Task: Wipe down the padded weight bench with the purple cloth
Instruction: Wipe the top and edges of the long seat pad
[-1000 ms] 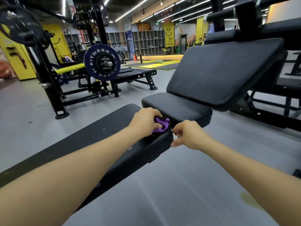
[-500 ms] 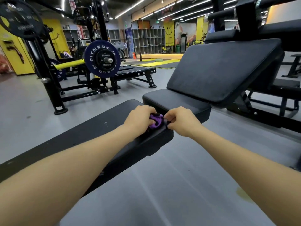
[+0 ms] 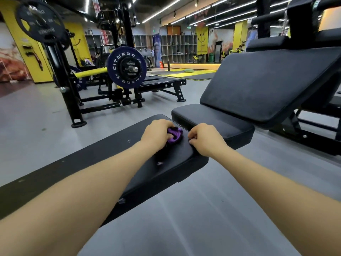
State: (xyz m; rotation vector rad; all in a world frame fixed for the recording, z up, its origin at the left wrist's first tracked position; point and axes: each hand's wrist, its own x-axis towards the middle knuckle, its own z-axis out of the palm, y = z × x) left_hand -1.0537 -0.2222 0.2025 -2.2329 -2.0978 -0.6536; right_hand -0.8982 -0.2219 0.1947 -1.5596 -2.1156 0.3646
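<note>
A long flat black padded bench (image 3: 171, 163) runs from the lower left to the middle of the view. My left hand (image 3: 156, 133) grips the bunched purple cloth (image 3: 175, 135) on the bench's far end. My right hand (image 3: 204, 139) rests on the bench's right corner just right of the cloth, its fingers curled and holding nothing that I can see. Part of the cloth is hidden under my left fingers.
A second black bench with a seat pad (image 3: 212, 121) and a raised backrest (image 3: 267, 80) stands just beyond. A rack with a blue weight plate (image 3: 127, 67) and a low platform stands at the back left. Grey floor lies on both sides.
My left hand has kept the cloth at the bench's far end. My right hand came in to the cloth, then drew a little away to the right onto the bench corner.
</note>
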